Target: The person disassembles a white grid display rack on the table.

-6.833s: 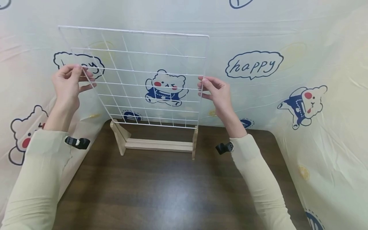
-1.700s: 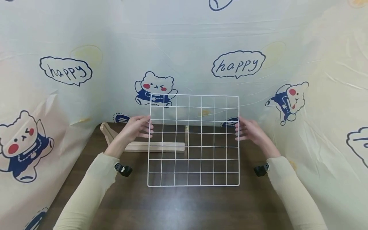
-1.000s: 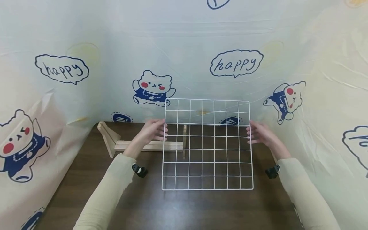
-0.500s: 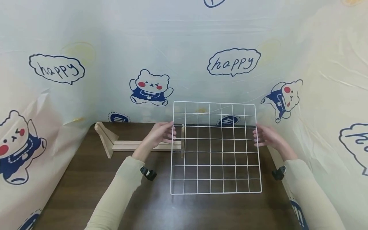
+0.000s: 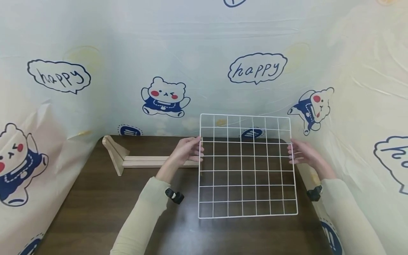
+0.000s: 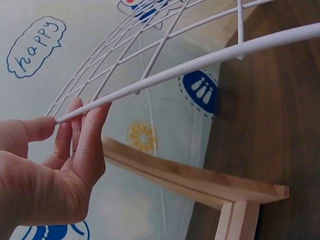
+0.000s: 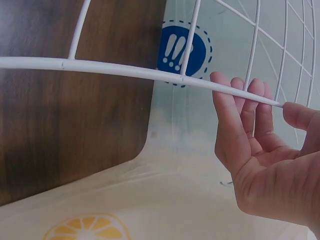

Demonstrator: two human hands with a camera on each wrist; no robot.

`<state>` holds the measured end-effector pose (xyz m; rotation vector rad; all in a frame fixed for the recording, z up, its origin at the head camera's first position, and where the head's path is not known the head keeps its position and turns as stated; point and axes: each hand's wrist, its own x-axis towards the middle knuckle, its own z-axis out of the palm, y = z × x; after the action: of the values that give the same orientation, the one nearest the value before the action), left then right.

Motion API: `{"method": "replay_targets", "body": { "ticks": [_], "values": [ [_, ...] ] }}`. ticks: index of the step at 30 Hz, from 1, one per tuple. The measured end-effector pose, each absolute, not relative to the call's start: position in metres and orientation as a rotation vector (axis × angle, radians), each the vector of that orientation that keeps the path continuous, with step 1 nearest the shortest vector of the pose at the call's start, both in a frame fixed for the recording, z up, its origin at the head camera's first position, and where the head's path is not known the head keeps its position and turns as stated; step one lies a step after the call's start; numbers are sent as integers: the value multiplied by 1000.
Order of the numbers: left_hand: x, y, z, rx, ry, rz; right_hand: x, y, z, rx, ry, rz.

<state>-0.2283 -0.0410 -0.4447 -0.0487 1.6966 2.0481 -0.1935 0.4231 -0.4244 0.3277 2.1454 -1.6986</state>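
A white wire grid panel point(image 5: 241, 170) stands nearly upright over the right half of the table in the head view, its top edge leaning away. My left hand point(image 5: 186, 150) pinches its left side bar a little above the middle. On the opposite bar, my right hand point(image 5: 304, 154) pinches at about the same height. The left wrist view has the thumb at the bar of the grid and the fingers behind it. Likewise, the right wrist view has the bar between thumb and fingers. Left of the panel is a wooden stand point(image 5: 146, 161); its right upright is mostly hidden behind hand and grid.
The dark wooden table point(image 5: 95, 212) ends at a printed cloth wall point(image 5: 191, 42) behind, with more cloth on both sides. The right arm is close to the right-hand cloth point(image 5: 366, 148). Each wrist carries a small black camera.
Earlier, the grid was raised above the wooden stand, its bottom edge at the stand's uprights. Both hands then brought it forward and down, and have since carried it steadily right. The stand stays put.
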Motion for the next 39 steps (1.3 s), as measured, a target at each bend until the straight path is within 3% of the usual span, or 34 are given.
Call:
{"method": "replay_targets", "body": {
  "ticks": [15, 39],
  "values": [
    [-209, -16, -447, -149, 1876, 2130, -187, 435, -436, 343, 2169, -1657],
    [-203, -4, -489, -241, 1881, 2153, -184, 435, -469, 441, 2137, -1609]
  ]
}}
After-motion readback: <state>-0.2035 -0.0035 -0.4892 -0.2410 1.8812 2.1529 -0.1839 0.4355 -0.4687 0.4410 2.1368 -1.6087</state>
